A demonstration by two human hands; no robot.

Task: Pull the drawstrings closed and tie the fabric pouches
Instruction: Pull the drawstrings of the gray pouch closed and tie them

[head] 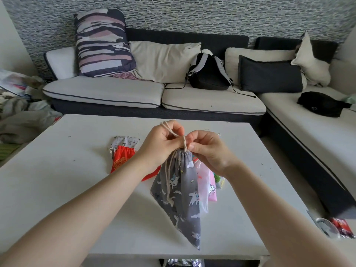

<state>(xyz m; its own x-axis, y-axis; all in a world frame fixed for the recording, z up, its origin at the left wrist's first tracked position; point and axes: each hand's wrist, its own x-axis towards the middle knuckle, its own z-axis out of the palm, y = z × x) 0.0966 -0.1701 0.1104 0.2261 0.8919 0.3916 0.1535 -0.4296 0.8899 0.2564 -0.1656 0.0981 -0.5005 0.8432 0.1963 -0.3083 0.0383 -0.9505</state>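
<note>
A: Where's the grey pouch (181, 191)?

B: Held up above the white table (81, 170), hanging from both hands. Its mouth is gathered tight just under the fingertips, and the body drops down toward the person, one corner pointing at the table's near edge.

A: What is the left hand (159, 145) doing?

B: Its fingers are curled around the beige cord (184, 142), which loops up over the top of that hand. Two loose cord ends hang below the hand, down the front of the pouch.

A: And the right hand (208, 149)?

B: Thumb and forefinger pinch the cord right at the gathered neck, touching the left hand's fingertips. The cord stands upright between the two hands.

A: Is a knot tied?

B: I cannot tell; the fingers cover that spot.

A: Other pouches?

B: A red pouch (121, 160) lies on the table left of the left hand, partly under that wrist. A white patterned pouch (125, 141) lies just beyond it, touching it. Under the right wrist there is a pale sheer pouch (203, 182) and a pink pouch (212, 189), partly hidden behind the grey one.

A: Anything further off?

B: Beyond both hands, a sofa (107, 93) with a black backpack (209, 74) on it.
</note>
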